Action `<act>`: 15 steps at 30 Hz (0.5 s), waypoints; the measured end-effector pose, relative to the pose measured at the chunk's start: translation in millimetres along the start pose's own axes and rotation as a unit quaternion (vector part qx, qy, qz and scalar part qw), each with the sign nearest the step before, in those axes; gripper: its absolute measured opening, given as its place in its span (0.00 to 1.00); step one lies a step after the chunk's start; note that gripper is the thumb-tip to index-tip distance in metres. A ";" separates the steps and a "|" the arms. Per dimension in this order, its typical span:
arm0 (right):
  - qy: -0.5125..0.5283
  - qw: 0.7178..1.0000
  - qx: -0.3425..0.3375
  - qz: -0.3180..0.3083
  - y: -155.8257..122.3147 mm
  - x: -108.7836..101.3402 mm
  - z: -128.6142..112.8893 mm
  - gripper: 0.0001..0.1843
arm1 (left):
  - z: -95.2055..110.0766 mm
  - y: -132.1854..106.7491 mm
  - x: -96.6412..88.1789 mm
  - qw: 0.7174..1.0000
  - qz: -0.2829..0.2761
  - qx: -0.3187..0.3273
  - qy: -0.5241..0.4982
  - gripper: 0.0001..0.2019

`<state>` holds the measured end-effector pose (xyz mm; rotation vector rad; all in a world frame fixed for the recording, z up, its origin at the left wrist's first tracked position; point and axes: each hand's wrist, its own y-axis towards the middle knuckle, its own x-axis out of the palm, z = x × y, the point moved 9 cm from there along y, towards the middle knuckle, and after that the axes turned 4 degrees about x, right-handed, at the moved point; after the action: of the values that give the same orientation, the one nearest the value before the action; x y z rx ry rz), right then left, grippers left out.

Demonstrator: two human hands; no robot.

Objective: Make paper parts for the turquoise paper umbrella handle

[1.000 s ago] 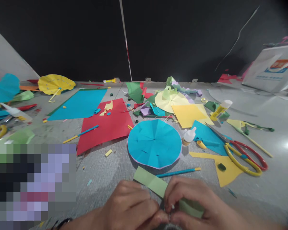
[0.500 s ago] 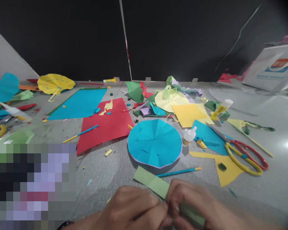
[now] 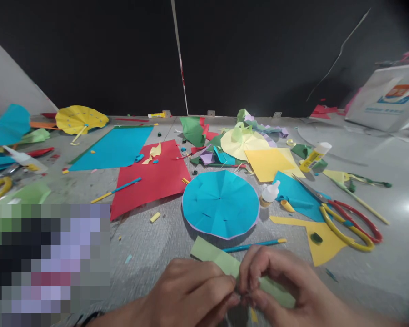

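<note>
At the near edge, my left hand (image 3: 194,290) and my right hand (image 3: 282,281) meet with fingertips pinched close together. Whatever they pinch is too small and hidden to name; a bit of yellow (image 3: 254,314) shows just below the right fingers. Under both hands lies a light green paper strip (image 3: 215,256), partly covered by them. Beyond it rest a blue paper stick with a yellow tip (image 3: 255,245) and a round, creased blue paper disc (image 3: 221,204). A small white-capped glue bottle (image 3: 269,195) stands right of the disc.
Scissors with red and yellow handles (image 3: 347,222) lie at right on yellow paper (image 3: 322,250). A glue stick (image 3: 315,156) stands behind them. Red paper (image 3: 153,181) and a blue sheet (image 3: 114,147) lie left. Paper scraps pile at the back before a black panel (image 3: 122,54).
My right hand has lifted slightly and its fingers have arched, showing more of the green strip and the yellow bit beneath. The left hand has shifted slightly; the table things stay put.
</note>
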<state>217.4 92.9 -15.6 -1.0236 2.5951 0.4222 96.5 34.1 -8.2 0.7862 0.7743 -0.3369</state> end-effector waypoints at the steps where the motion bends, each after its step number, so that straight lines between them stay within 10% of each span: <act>1: 0.002 1.000 0.000 0.001 -1.1 -0.6 0.3 0.09 | -1.1 -0.1 0.7 1.000 0.002 -0.004 -0.005 0.09; 15: -0.119 0.992 0.024 -0.027 -11.6 3.9 12.2 0.08 | 1.0 0.1 2.5 0.995 0.080 -0.012 0.053 0.15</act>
<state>225.0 87.1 -29.9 -0.9613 2.3509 0.4370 98.7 33.4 -9.5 0.8427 0.8073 -0.1427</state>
